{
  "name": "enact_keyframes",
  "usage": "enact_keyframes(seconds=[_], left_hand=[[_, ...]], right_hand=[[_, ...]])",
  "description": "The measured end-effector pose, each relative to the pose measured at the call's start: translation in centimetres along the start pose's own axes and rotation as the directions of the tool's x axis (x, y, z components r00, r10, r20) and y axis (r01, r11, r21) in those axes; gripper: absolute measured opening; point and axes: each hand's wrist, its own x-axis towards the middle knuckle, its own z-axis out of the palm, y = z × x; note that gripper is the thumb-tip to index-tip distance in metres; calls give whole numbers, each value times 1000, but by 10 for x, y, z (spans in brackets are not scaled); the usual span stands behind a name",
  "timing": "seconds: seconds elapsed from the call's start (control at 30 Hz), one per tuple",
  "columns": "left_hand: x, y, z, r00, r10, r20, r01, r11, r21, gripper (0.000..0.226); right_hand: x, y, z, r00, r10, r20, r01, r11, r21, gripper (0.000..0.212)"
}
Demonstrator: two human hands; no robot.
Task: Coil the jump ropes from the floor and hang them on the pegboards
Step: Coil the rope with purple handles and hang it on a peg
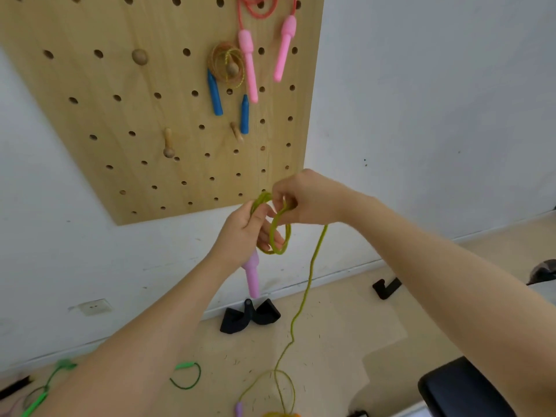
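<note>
Olive-green cord of a jump rope is wound in small round loops between both hands below the wooden pegboard. Left hand has its grip closed on the coil, a lilac handle hanging beneath; right hand pinches the cord. Two coiled ropes hang on pegs: pink-handled, blue-handled.

Red rope cut off above, purple handle partly hidden
</note>
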Motion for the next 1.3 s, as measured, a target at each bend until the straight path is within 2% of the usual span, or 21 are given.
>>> enact_keyframes(seconds=[0.1,0.27,0.33,0.37,0.43,0.5,0.53,0.57,0.6,0.63,0.67,0.73,0.8,0.83,0.9,0.97,1.0,1.07,1.1,1.2,1.3], left_hand=[[0,5,3,997,21,80,-19,999,-28,28],[10,11,-4,986,7,166,3,998,-60,37],[11,14,-7,977,-23,210,44,995,-93,37],[10,15,-7,968,-44,249,73,991,-110,37],[7,15,-5,938,-96,334,156,975,-160,39],[4,16,-3,913,-154,378,222,964,-145,42],[3,17,-3,908,-171,383,199,979,-35,39],[4,19,-3,907,-171,385,122,981,149,32],[4,21,-5,909,-158,385,20,941,338,25],[5,23,-8,916,-144,374,-48,887,459,22],[7,24,-11,924,-138,357,-58,872,486,23],[10,22,-21,928,-136,347,4,935,355,28],[10,19,-30,932,-95,349,86,995,41,25],[9,18,-33,937,-61,344,118,982,-146,18],[7,18,-36,947,9,322,147,878,-456,12],[6,18,-34,955,67,290,132,777,-615,14],[5,16,-31,959,84,272,125,735,-667,26],[3,16,-25,966,90,244,137,622,-771,35],[1,16,-23,963,101,249,159,534,-830,34],[0,10,-19,904,234,359,314,208,-926,24],[3,12,-29,902,283,327,275,208,-939,27]], right_hand=[[-4,8,-2,995,74,-61,-70,996,64,36],[1,7,4,961,138,-240,-144,989,-10,60],[3,4,4,964,115,-239,-133,989,-59,74],[4,0,5,976,74,-205,-99,989,-114,72],[9,-8,4,998,-1,-67,-13,979,-203,46],[15,-9,-4,990,33,135,-9,985,-172,22],[17,-7,-10,962,80,260,-52,992,-111,18],[17,-4,-16,913,123,388,-115,992,-43,16],[16,-1,-22,857,154,491,-185,983,14,17],[15,3,-25,824,163,543,-226,973,52,19],[15,6,-27,827,151,542,-222,973,66,19],[16,10,-25,883,69,465,-134,985,107,11],[17,13,-18,947,-38,319,-71,944,323,14],[16,15,-15,971,-70,229,-47,882,469,16],[14,18,-7,992,-98,85,5,684,730,20],[14,20,3,993,-110,47,4,418,908,19],[15,20,6,992,-112,59,-22,302,953,17],[18,18,11,991,-108,84,-63,185,981,10],[20,17,13,992,-93,84,-67,180,981,9],[25,13,18,1000,-5,7,-5,317,948,25],[25,21,27,997,63,45,-67,404,913,48]])
